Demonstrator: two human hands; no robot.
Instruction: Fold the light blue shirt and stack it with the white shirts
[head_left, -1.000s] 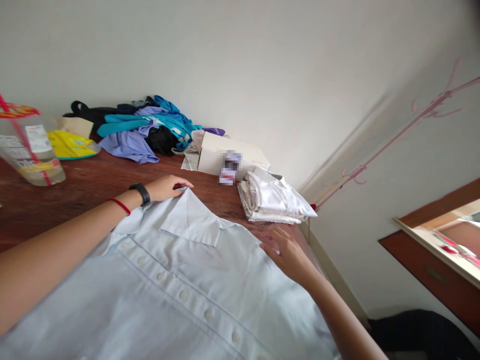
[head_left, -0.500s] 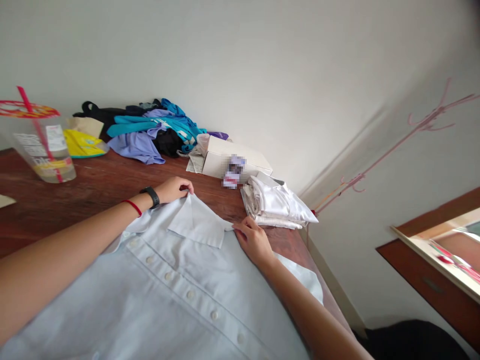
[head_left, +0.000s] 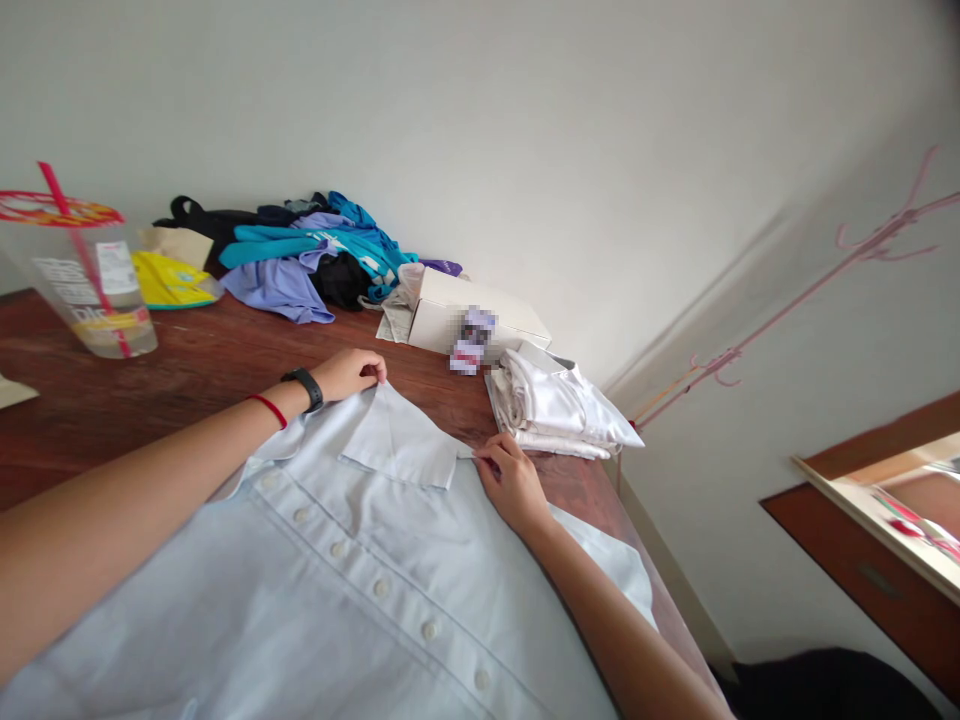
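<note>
A light blue button-up shirt (head_left: 247,590) lies front up on the dark wooden table (head_left: 202,390), its row of buttons running diagonally. My left hand (head_left: 351,374), with a black band and a red string on the wrist, pinches the shirt at the far left end of the collar (head_left: 401,440). Fingers of my right hand (head_left: 514,480) are closed on the shirt by the collar's right end. Between the two hands the collar lies folded down. One sleeve shows beyond my right forearm.
Behind are a clothes pile (head_left: 315,250), a white box (head_left: 480,310) and folded white garments (head_left: 562,400). A plastic cup (head_left: 101,290) with a red straw stands left. Right of the table are a pink rack (head_left: 810,285) and a wooden-framed opening.
The view has shifted slightly, so objects on the table appear a little further right. Both hands keep their hold on the shirt, with hardly any movement.
</note>
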